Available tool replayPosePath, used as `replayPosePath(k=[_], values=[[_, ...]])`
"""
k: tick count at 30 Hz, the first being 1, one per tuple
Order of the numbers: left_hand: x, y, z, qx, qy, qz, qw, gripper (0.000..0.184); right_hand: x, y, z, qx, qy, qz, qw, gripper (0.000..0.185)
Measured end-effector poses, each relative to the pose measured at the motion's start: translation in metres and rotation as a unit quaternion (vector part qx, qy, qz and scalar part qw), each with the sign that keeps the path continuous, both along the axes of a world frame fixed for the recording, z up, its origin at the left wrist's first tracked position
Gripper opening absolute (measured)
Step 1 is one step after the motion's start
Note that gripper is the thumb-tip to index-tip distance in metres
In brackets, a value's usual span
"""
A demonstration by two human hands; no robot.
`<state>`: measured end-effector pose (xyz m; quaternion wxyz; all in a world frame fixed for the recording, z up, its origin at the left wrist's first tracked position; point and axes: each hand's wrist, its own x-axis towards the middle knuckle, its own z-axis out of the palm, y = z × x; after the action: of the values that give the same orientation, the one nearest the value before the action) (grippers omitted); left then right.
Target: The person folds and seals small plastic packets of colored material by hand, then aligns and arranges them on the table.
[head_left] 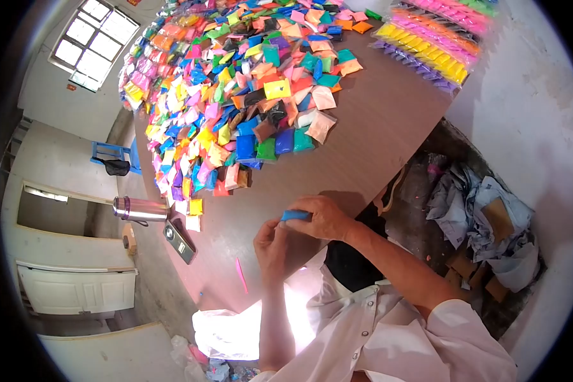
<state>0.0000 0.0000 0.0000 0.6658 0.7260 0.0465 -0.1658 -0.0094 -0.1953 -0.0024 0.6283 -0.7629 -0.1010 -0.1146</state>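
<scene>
A small blue piece (295, 216) is held between my two hands above the near part of the brown table (363, 137). My right hand (325, 218) has its fingers closed round the piece from the right. On the left side, my left hand (271, 245) touches its end with the fingers drawn together. A thin pink strip (242, 275) lies on the table to the left of my left hand. Beyond my hands spreads a large heap of small coloured packets (246, 148).
A steel flask (140, 209) and a phone (179, 242) are at the table's left edge. Rows of bagged coloured pieces (426, 48) lie at the far right. Crumpled wrapping and cardboard (484, 216) sit below the table's right edge. A clear plastic bag (226, 334) is near my lap.
</scene>
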Motion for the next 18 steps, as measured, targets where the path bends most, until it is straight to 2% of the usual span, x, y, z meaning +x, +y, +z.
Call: replayPosePath(k=[2,3,5,6,8,14,18], values=[[-0.004,-0.013,0.015,-0.001,-0.110,0.060,0.992,0.025,0.000,0.003,-0.003,0.009,-0.060,-0.051,0.997,0.017],[-0.007,-0.002,0.030,0.021,-0.108,0.056,0.992,0.025,-0.002,0.017,-0.003,0.030,-0.056,-0.053,0.997,0.017],[-0.008,-0.017,0.028,0.081,-0.161,0.071,0.981,0.021,-0.003,0.005,-0.008,0.000,-0.068,-0.063,0.996,0.018],[-0.010,-0.020,0.026,0.077,-0.159,0.072,0.982,0.021,-0.006,0.002,-0.007,-0.004,-0.066,-0.062,0.996,0.018],[-0.013,-0.025,0.024,0.141,-0.251,0.024,0.957,0.018,-0.011,-0.001,-0.002,-0.033,-0.059,-0.068,0.995,0.021],[-0.010,-0.032,0.030,0.173,-0.233,0.016,0.957,0.021,-0.012,0.001,-0.002,-0.103,-0.105,-0.099,0.984,0.023],[-0.012,-0.028,0.031,0.174,-0.253,0.014,0.952,0.022,-0.009,0.006,-0.007,-0.065,-0.111,-0.136,0.982,0.022]])
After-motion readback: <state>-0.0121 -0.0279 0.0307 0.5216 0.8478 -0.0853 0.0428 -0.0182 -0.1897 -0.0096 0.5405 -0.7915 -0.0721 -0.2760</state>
